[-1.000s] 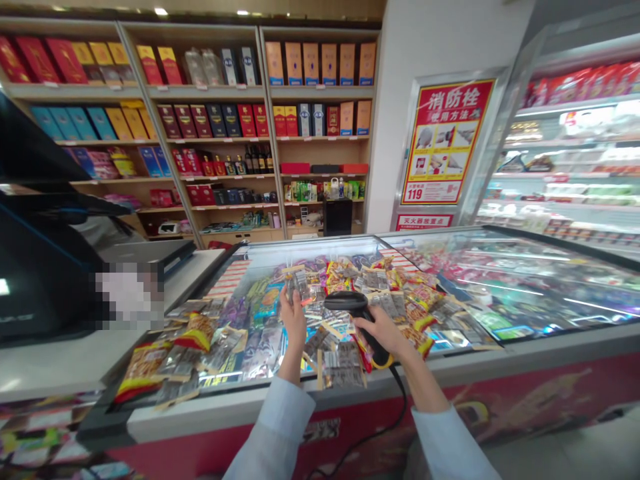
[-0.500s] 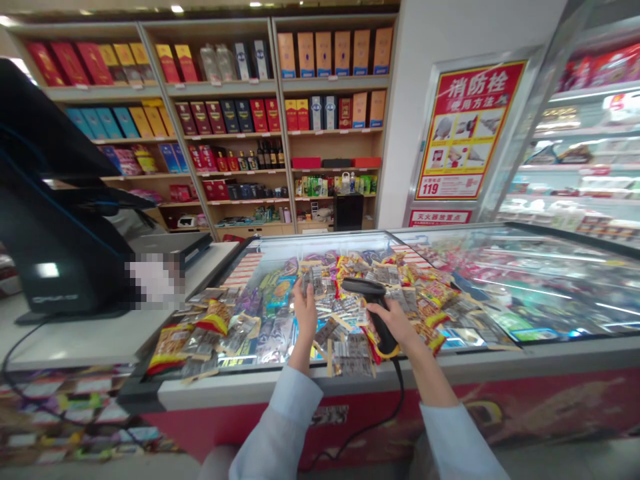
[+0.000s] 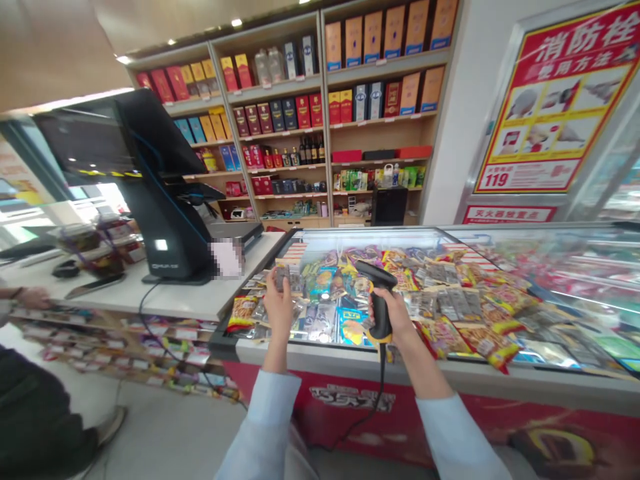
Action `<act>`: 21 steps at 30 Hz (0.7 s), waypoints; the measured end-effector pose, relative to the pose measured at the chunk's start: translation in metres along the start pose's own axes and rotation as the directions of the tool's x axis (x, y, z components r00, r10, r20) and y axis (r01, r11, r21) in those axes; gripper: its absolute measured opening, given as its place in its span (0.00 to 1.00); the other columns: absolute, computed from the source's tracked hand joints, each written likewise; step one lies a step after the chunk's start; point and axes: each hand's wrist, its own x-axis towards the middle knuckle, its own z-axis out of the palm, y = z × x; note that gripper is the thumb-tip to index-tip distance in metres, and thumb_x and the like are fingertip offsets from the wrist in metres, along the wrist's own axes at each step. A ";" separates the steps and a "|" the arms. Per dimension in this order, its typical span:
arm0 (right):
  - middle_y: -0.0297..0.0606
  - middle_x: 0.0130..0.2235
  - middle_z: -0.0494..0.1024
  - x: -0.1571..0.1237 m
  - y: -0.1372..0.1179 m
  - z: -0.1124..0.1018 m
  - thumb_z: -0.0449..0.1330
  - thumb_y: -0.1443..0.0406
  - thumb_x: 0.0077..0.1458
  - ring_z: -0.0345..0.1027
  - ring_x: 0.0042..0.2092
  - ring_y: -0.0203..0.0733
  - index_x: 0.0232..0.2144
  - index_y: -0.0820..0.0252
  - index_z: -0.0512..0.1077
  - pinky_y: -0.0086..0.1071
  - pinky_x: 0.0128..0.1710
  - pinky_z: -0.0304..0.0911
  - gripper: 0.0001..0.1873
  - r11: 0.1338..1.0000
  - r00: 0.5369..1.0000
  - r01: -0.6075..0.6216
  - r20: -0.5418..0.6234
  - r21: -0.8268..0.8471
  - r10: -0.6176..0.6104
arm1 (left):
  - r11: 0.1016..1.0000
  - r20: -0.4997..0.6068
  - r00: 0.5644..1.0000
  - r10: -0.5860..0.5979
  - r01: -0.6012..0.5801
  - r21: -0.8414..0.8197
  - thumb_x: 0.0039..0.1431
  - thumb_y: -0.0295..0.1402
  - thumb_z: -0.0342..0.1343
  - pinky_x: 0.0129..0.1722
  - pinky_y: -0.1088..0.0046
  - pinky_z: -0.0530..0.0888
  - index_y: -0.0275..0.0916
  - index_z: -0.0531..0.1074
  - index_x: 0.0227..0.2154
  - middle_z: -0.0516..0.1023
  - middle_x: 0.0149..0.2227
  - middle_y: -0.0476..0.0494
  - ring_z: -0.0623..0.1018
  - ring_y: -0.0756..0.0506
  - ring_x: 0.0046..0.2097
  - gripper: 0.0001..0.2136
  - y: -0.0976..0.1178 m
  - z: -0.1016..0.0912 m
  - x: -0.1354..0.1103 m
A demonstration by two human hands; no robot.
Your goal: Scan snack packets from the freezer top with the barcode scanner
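Observation:
My left hand (image 3: 279, 308) is raised over the left end of a glass-topped freezer (image 3: 350, 357) and grips a small snack packet (image 3: 283, 277) upright. My right hand (image 3: 395, 317) is wrapped round the handle of a black barcode scanner (image 3: 377, 293) with a yellow base, its head pointing left toward the packet. The scanner's cable (image 3: 373, 400) hangs down the freezer's red front. Many snack packets (image 3: 450, 313) lie spread over the glass lid under and beside both hands.
A black checkout terminal (image 3: 150, 193) stands on the white counter (image 3: 165, 297) to the left. Another person's hand (image 3: 30, 297) and dark clothing show at the far left. Shelves of boxed goods (image 3: 300, 113) fill the back wall. A red poster (image 3: 555, 107) hangs at right.
The view has swung left, bringing the checkout terminal and another person into sight. Both hands moved left over the freezer with the packet and scanner still held.

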 end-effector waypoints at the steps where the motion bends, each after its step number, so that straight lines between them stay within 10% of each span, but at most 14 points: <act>1: 0.32 0.17 0.70 0.001 0.006 0.011 0.64 0.57 0.41 0.61 0.15 0.34 0.21 0.60 0.69 0.27 0.12 0.57 0.12 1.000 1.000 -0.016 0.012 0.022 0.015 | 0.999 -0.030 0.999 0.020 -0.019 0.037 0.62 0.36 0.48 0.47 0.65 0.73 0.41 0.65 0.55 0.77 0.48 0.38 0.78 0.43 0.45 0.19 -0.006 -0.010 0.003; 9: 0.32 0.18 0.70 0.006 0.067 0.066 0.64 0.58 0.42 0.61 0.16 0.34 0.22 0.59 0.70 0.27 0.13 0.58 0.11 0.988 0.994 -0.087 0.083 0.124 0.077 | 0.978 -0.328 0.939 0.108 -0.040 0.206 0.64 0.35 0.44 0.58 0.62 0.66 0.37 0.69 0.53 0.72 0.53 0.34 0.70 0.40 0.57 0.18 -0.065 -0.056 0.011; 21: 0.31 0.17 0.70 0.008 0.109 0.068 0.66 0.56 0.38 0.60 0.15 0.33 0.21 0.61 0.70 0.26 0.12 0.57 0.14 0.978 0.989 -0.135 0.076 0.157 0.124 | 0.820 -0.146 0.987 0.066 0.030 0.572 0.63 0.35 0.45 0.56 0.54 0.63 0.35 0.75 0.46 0.71 0.56 0.34 0.70 0.37 0.57 0.17 -0.101 -0.035 -0.008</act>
